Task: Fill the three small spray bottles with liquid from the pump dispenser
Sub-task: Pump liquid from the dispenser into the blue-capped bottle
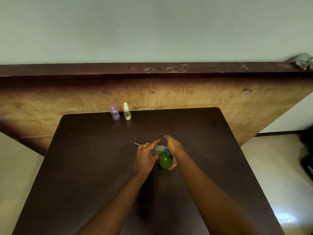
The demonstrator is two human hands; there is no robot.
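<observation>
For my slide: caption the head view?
Left hand tilts clear bottle at green pump dispenser, right hand pressing.

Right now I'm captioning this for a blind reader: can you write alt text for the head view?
Over a dark table, the left hand tilts a small clear bottle against the green pump dispenser gripped by the right hand. A purple-capped bottle and a white-capped bottle stand at the far edge.

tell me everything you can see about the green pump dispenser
The green pump dispenser is a rounded, translucent-looking bottle of green liquid with a darker pump head on top. It stands upright near the middle of the dark table. The right hand covers the pump and wraps its right side; the left hand holds a small clear bottle against its spout.
</observation>
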